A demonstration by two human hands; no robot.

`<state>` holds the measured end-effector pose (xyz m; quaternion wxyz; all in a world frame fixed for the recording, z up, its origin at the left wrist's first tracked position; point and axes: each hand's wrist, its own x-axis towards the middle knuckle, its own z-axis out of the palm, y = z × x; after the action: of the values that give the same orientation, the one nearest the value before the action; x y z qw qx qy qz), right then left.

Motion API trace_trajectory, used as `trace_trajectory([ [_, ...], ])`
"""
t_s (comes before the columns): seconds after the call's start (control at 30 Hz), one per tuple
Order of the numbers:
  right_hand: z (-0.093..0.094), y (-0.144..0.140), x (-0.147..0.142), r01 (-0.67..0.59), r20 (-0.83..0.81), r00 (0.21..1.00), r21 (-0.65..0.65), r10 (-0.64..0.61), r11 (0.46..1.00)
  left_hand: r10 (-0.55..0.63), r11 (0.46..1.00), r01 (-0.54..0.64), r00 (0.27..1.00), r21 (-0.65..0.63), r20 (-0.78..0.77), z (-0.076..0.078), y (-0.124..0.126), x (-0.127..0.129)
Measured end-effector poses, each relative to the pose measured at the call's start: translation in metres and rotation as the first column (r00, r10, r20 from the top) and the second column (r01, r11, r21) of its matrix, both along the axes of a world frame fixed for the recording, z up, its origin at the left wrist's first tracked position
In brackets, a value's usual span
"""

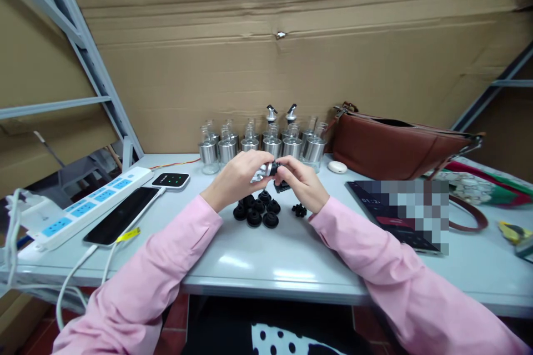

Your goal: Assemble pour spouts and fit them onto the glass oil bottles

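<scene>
**Both hands close on a small pourer spout above the table**

The pourer spout (270, 169) lies roughly level between the two hands, its long axis running left to right, held above the grey table (266, 260) just in front of the row of bottles. It is a short piece with a shiny metal body on its left part and a black end on the right; finer detail is too small to tell.

The left hand (238, 176) curls its fingers narrowly around the metal part, thumb and fingertips pressed on it. The right hand (300, 180) meets it from the right, its fingers pinched tight on the black end. The two hands touch each other at the piece. Both sleeves are pink.

Just below the hands, on the table, sits a cluster of black rubber stoppers (258, 211), with one more black toothed piece (298, 210) lying a little to the right of them. Behind the hands stand glass bottles with steel bands (258, 144), two of them topped with spouts. A brown leather bag (391, 146) lies at the far right, a tablet (395, 216) near it. At the left are a white power strip (87, 205), a black phone (122, 215) and a small charging pad (170, 180).
</scene>
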<state>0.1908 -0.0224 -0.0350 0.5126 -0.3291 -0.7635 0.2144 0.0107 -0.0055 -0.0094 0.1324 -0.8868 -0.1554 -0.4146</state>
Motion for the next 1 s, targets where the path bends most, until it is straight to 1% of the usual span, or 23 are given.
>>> trace_trajectory([
  [0.07, 0.002, 0.000, 0.000, -0.010, -0.025, 1.000, -0.079, 0.009, 0.997, 0.029, 1.000, -0.029, 0.999, 0.000, -0.038, 0.000, 0.001, 0.000],
  [0.13, 0.003, 0.001, 0.001, -0.027, -0.054, 0.998, -0.125, 0.020, 0.992, 0.046, 0.999, -0.047, 0.996, -0.009, -0.070, 0.000, 0.001, -0.001],
  [0.3, 0.002, 0.003, 0.000, -0.046, -0.126, 0.992, -0.150, 0.027, 0.988, 0.071, 0.997, -0.074, 0.989, -0.017, -0.131, 0.004, 0.001, -0.004],
  [0.43, 0.001, 0.003, -0.002, -0.064, -0.160, 0.986, -0.158, 0.039, 0.985, 0.061, 0.998, -0.064, 0.992, -0.026, -0.112, 0.009, 0.001, -0.005],
  [0.57, 0.002, 0.002, -0.002, -0.060, -0.157, 0.987, -0.110, 0.042, 0.992, 0.041, 0.998, -0.045, 0.997, -0.050, -0.070, 0.010, 0.001, -0.005],
  [0.7, 0.002, 0.001, -0.002, -0.020, -0.134, 0.991, -0.039, 0.015, 0.999, 0.010, 0.995, -0.011, 1.000, -0.097, -0.016, 0.011, 0.001, -0.005],
  [0.87, 0.003, -0.001, -0.003, 0.011, -0.084, 0.996, 0.051, -0.007, 0.999, 0.026, 0.980, -0.016, 0.999, -0.199, 0.047, 0.014, -0.003, -0.006],
  [1.0, 0.004, -0.003, -0.003, 0.041, -0.048, 0.998, 0.093, -0.037, 0.995, 0.043, 0.954, -0.018, 0.996, -0.300, 0.075, 0.016, -0.006, -0.006],
])
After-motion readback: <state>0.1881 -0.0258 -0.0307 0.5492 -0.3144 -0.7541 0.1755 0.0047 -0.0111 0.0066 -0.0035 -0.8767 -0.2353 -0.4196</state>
